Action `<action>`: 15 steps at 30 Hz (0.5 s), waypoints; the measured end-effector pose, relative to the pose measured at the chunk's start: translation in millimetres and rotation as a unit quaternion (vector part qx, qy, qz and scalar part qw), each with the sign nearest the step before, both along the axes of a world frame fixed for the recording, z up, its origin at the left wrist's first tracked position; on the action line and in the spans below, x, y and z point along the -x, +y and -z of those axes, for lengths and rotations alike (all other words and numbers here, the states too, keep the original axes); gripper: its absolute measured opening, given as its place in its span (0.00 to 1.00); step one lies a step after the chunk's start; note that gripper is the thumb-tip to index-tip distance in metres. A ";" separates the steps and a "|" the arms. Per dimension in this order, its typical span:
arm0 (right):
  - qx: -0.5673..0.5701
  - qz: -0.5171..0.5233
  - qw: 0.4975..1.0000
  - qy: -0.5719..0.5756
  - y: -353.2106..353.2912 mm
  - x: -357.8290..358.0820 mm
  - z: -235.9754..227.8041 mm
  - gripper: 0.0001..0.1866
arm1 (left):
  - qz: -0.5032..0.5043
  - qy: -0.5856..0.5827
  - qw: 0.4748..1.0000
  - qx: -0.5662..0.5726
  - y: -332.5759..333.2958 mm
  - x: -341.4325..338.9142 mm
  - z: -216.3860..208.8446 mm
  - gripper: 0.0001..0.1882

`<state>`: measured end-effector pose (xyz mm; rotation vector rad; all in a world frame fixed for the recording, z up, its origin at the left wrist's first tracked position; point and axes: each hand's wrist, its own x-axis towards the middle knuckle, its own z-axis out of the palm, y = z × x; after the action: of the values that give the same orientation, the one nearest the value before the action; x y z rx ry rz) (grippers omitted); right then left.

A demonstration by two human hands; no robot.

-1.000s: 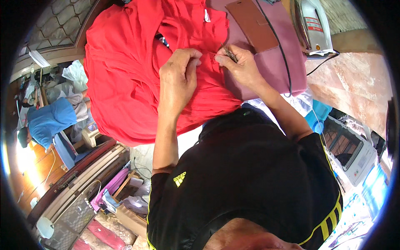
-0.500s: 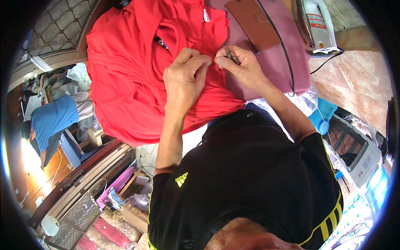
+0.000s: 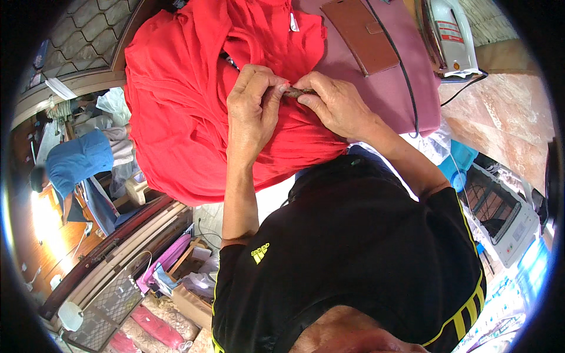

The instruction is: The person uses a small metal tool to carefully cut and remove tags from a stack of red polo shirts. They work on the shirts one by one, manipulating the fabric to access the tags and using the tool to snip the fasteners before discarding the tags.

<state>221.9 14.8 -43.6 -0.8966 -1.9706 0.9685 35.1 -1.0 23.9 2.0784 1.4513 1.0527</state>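
Observation:
A large red cloth garment lies bunched in front of me, with a small white tag near its far edge. Over its right part, my left hand is closed in a pinch, and whatever lies between thumb and forefinger is too small to make out. My right hand is closed around a narrow dark brown tool, which looks like small thread snips. Its tip points left and meets my left fingertips. Fingers hide the rest of the tool.
Right of the garment is a mauve padded surface with a brown wallet-type case and a black cable. A white appliance stands at far right. Another person in blue bends over at left, beyond long rails.
My right hand has turned so that the dark tool, earlier tucked in its fingers, now points left to my left fingertips. Both hands moved slightly left. The person at left has shifted posture.

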 end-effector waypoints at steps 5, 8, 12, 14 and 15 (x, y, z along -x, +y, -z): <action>0.038 -0.021 0.999 -0.032 3.2 -12.4 -16.7 0.11 | 0.018 -0.035 0.999 0.015 0.9 5.4 5.2 0.02; 0.053 -0.032 0.997 -0.043 8.0 -14.4 -20.8 0.11 | 0.012 -0.057 0.998 0.032 0.7 4.6 5.6 0.02; 0.044 -0.048 0.996 -0.059 10.7 -8.7 -28.1 0.10 | 0.012 -0.062 0.997 0.035 2.2 5.0 5.6 0.01; 0.056 -0.058 0.995 -0.066 11.2 -10.9 -28.3 0.10 | 0.010 -0.070 0.997 0.044 2.3 7.0 6.0 0.01; 0.061 -0.064 0.994 -0.070 11.4 -12.5 -27.9 0.10 | 0.008 -0.074 0.996 0.048 2.2 8.2 6.1 0.01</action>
<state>234.5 26.2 -15.7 -0.9374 -2.1275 1.1357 26.9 1.2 17.9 1.9005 1.3832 1.0837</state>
